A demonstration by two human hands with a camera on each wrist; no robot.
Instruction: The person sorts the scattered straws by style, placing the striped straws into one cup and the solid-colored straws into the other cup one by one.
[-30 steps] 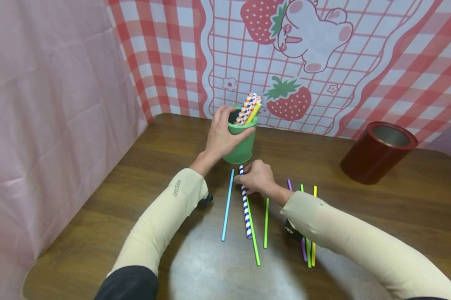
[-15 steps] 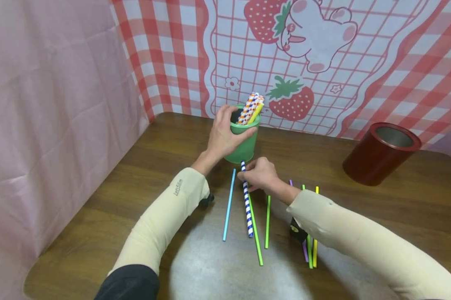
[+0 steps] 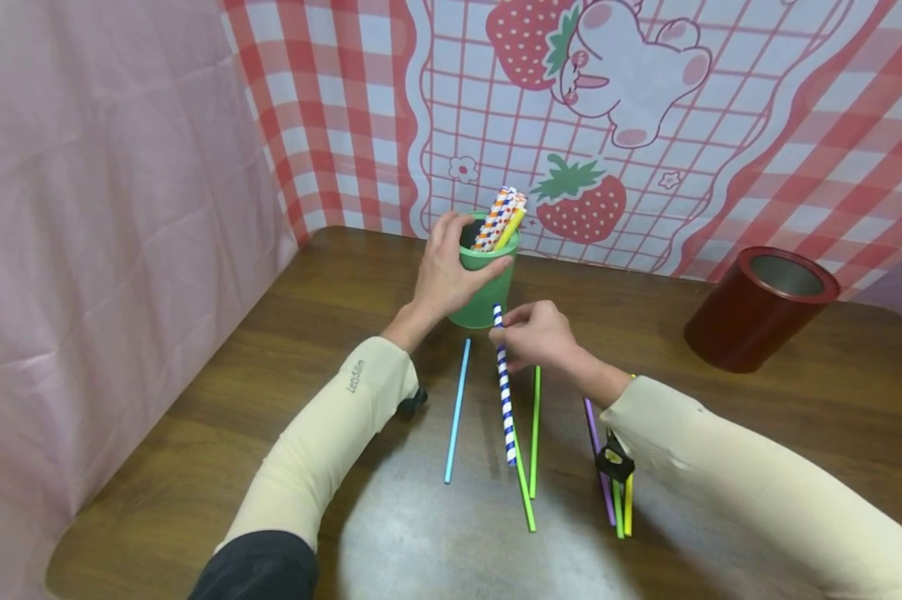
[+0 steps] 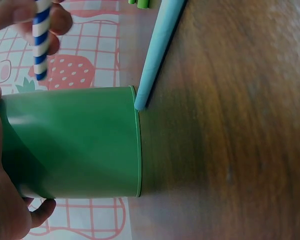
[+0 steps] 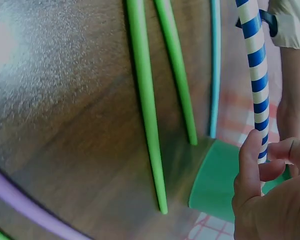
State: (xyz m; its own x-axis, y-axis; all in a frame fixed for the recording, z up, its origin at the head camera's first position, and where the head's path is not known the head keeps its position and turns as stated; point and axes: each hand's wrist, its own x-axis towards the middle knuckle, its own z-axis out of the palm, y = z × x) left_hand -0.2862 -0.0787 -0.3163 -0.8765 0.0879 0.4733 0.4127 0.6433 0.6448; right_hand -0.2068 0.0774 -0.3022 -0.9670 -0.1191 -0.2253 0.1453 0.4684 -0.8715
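Note:
My left hand (image 3: 449, 271) grips the green cup (image 3: 488, 302) near its rim, thumb at the front and fingers over the far left side. Several patterned straws (image 3: 494, 221) and a yellow straw (image 3: 513, 229) lean inside it. Just in front of the cup, my right hand (image 3: 544, 340) pinches a blue-and-white striped straw (image 3: 506, 404) near its upper end. In the left wrist view that straw (image 4: 40, 42) is raised off the table, its end beside the cup wall (image 4: 75, 145). The right wrist view shows thumb and fingers (image 5: 248, 165) around it.
A light blue straw (image 3: 458, 412) lies left of the striped one. Two green straws (image 3: 535, 433) lie to its right. Purple (image 3: 597, 446), green and yellow straws (image 3: 628, 507) lie partly under my right forearm. A dark red canister (image 3: 759, 308) stands at the back right.
My right hand has lifted the striped straw off the table and carried it up and slightly right. My left hand keeps its hold on the cup.

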